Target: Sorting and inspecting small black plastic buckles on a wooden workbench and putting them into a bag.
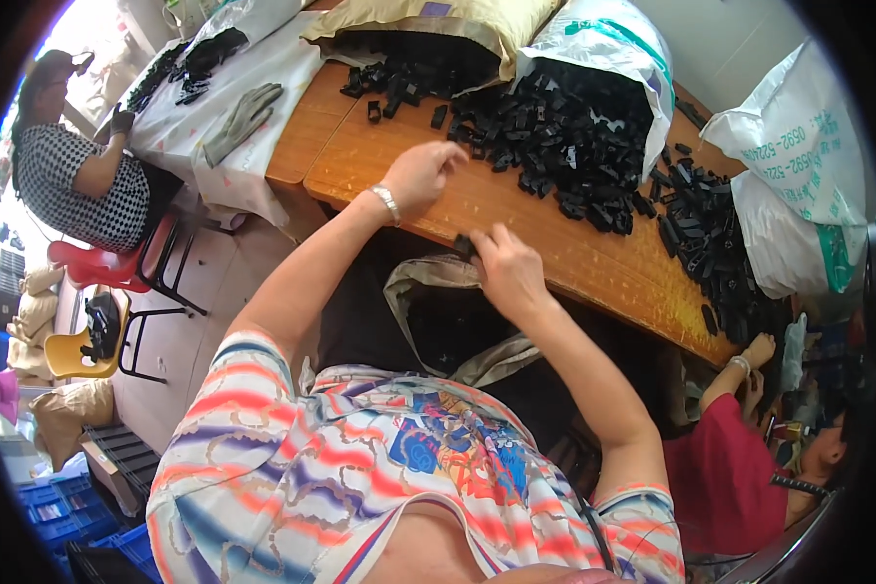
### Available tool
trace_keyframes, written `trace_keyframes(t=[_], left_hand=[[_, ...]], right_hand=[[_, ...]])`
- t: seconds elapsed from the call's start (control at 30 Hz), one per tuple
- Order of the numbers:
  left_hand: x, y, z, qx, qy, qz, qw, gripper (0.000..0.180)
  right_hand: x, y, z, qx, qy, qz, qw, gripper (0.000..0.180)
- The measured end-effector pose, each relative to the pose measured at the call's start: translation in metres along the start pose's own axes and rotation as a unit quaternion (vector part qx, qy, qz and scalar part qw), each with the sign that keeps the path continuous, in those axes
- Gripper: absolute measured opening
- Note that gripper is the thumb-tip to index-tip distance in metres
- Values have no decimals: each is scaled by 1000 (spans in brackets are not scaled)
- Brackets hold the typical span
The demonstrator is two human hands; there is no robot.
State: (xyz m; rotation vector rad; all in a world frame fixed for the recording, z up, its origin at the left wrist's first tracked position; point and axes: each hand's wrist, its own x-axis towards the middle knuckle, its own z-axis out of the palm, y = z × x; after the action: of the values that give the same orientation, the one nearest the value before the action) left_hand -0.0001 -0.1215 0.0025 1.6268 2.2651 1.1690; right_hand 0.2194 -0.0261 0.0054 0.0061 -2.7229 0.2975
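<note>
At the near edge of the wooden surface (pixel 594 263), right hand (pixel 509 270) has its grip clamped on a small black part (pixel 464 243) over the open sack (pixel 438 311) at 6 o'clock, left hand (pixel 420 175) fingers curled together, contents unclear, black parts pile (pixel 555 146) within reach at 1 o'clock.

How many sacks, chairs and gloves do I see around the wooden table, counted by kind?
Sacks lying open on or beside the table: 4, namely a tan sack, two white sacks, and a tan one under the right hand at the table's edge
Chairs: 2, red and yellow
Grey gloves: 1
Total: 7
</note>
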Motion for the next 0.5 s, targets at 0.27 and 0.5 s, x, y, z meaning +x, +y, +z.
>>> trace_keyframes(t=[0.27,0.5], left_hand=[[62,-18,14,291,99,63,949,33],[45,14,5,204,86,39,974,31]], right_hand=[[-47,0,-2,103,-18,40,994,23],[-6,79,-31,3,123,127,984,11]])
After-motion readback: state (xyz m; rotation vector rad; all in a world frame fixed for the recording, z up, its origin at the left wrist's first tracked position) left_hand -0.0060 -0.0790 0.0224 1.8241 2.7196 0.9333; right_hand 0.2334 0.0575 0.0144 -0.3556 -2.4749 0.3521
